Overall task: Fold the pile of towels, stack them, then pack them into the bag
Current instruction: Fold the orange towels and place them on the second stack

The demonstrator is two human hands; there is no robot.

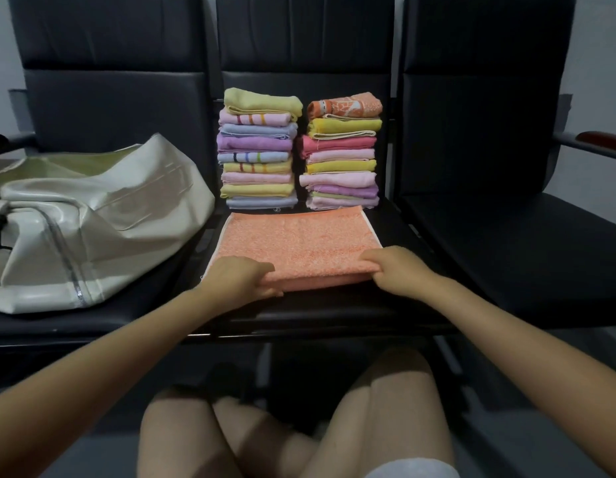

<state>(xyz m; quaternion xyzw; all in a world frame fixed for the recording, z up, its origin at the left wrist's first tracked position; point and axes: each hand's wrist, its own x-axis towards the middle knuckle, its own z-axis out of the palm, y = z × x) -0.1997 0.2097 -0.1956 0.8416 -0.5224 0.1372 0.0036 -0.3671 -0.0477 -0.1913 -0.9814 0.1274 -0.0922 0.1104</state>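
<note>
Two hands grip the near fold of an orange towel (296, 243) lying on the middle seat (334, 312): left hand (239, 276) at 7 o'clock, right hand (391, 267) at 5. Folded stacks (258, 150) stand at 12 o'clock; the bag (92, 219) lies at 9.

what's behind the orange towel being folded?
Behind the orange towel, two stacks of folded towels stand on the seat: left stack, right stack. Beyond them the chair back. The stacks hide the seat's rear.
</note>
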